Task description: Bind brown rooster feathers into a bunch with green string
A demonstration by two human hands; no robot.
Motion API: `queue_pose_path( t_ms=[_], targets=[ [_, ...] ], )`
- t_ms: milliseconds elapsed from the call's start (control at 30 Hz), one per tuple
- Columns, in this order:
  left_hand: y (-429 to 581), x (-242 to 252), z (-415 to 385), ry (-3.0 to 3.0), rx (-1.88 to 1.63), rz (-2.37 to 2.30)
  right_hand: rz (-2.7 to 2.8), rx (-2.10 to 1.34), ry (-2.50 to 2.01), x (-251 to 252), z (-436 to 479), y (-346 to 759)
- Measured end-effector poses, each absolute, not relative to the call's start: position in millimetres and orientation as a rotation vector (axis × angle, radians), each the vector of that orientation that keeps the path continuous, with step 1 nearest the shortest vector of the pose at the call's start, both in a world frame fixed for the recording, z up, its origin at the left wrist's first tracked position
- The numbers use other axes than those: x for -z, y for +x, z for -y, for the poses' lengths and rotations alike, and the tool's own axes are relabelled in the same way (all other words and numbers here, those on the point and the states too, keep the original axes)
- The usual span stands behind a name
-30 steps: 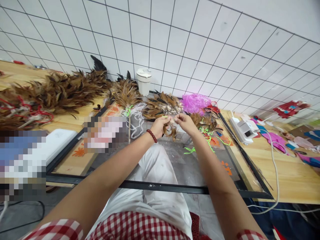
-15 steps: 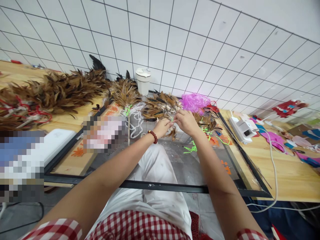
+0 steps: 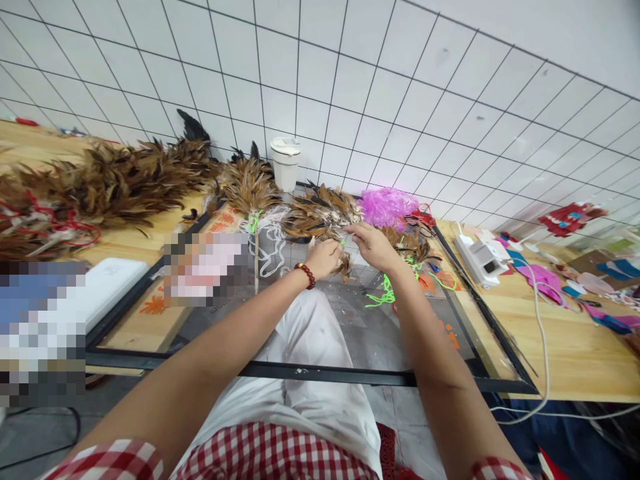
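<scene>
My left hand, with a beaded bracelet at the wrist, is closed in a pinch. A small brown feather tuft hangs at its fingertips, with a bit of green string showing there. To its right, my right hand is a short gap away, fingers bent towards the left hand and tips pressed together. Whatever lies between those tips is too small to make out. Just beyond both hands lies a pile of brown feathers. Green strings trail beside my right forearm.
A black-framed glass panel lies under my arms. Tied feather bundles and a long feather heap are to the left. A white cup stands by the tiled wall, near pink plastic. A power strip with a cable lies right.
My hands, touching at the fingertips before, have drawn slightly apart; the right has moved a little up and left hand's green string bit now shows. The view has shifted slightly.
</scene>
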State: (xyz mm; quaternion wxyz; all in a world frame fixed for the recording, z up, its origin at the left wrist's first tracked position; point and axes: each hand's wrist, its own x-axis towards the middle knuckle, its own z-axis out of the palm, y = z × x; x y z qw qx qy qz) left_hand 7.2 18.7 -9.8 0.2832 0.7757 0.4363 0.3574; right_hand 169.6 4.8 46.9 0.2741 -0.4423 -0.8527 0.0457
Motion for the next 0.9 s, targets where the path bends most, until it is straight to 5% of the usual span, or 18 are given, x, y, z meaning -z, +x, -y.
queue_pose_path(
  t_ms=[400, 900],
  targets=[
    [4, 14, -26, 1.904, -1.077, -1.003, 2.302, 0.043, -1.357, -44, -3, 167],
    [0, 12, -27, 1.298, -1.218, -0.808, 2.125, -0.461, -1.266, -29, -1, 172]
  ],
)
